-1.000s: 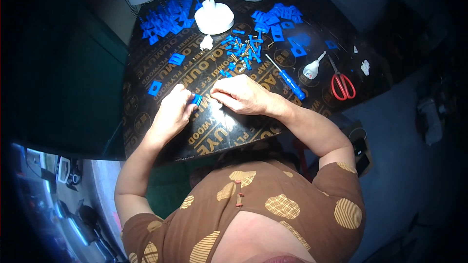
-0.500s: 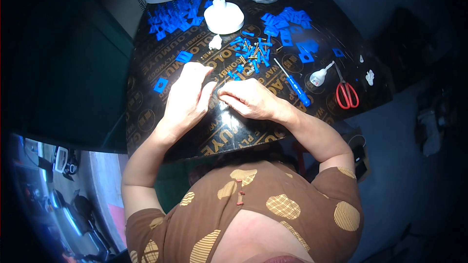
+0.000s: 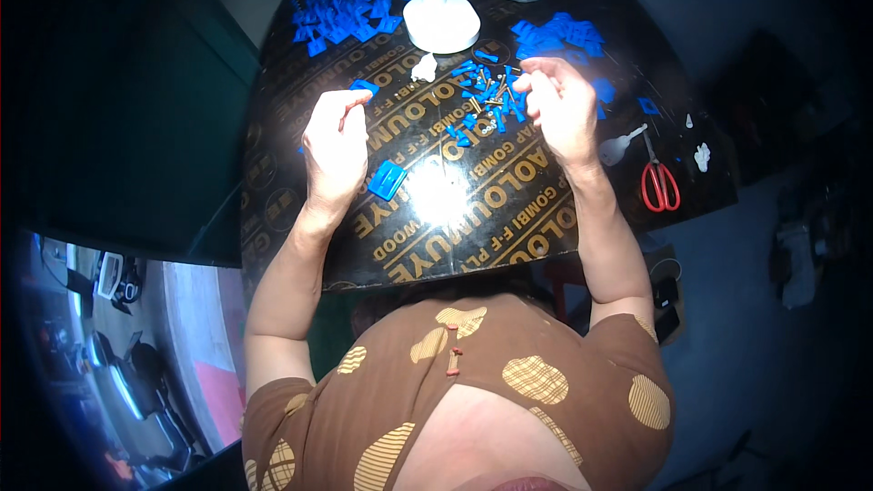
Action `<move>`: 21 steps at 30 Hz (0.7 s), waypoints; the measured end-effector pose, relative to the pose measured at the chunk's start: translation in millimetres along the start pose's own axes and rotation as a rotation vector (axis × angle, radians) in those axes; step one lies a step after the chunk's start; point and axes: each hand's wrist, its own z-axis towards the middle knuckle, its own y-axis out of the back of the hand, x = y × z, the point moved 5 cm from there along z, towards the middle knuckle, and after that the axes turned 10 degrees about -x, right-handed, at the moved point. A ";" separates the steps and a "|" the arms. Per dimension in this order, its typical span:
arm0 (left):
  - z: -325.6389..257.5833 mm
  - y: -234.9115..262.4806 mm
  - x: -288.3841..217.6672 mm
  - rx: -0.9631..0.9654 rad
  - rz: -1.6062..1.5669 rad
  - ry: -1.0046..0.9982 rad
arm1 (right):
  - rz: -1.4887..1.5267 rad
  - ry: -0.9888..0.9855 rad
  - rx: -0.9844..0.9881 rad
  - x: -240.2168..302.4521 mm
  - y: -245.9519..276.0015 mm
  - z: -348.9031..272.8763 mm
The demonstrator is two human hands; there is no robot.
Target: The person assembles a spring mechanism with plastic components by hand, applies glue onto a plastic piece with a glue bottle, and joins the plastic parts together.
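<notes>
Small blue plate (image 3: 366, 86) at the tips of the left fingers (image 3: 349, 100)

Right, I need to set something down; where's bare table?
The widest bare tabletop lies between the loose blue piece and the right forearm, nearer the wearer than the central pile of parts. A smaller patch separates that pile from the left hand. The far side is crowded: lamp base, blue heaps.

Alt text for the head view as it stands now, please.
The left hand is at a blue piece, while the right hand is by scattered small blue parts on a dark printed tabletop. Another blue piece lies nearer the person. Beyond is a white lamp base; red-handled scissors lie at right.
</notes>
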 end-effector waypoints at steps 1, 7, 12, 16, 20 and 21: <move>1.5 1.7 0.7 0.000 0.070 -0.025 | -0.015 -0.008 -0.008 -2.3 2.2 2.4; 8.7 6.3 -1.3 0.238 0.297 -0.017 | -0.322 0.052 0.042 -16.9 4.1 10.6; -5.1 6.9 -8.0 0.583 0.453 0.091 | -0.457 0.061 0.103 -23.1 0.6 7.2; -14.4 3.3 -10.0 0.698 0.547 -0.027 | -0.601 0.093 0.185 -21.7 -5.9 1.4; -20.4 -2.7 -8.5 0.660 0.477 -0.122 | -0.764 0.179 0.265 -22.1 -14.6 -6.9; -22.5 -4.6 -7.5 0.663 0.474 -0.131 | -0.786 0.221 0.265 -21.9 -16.9 -8.7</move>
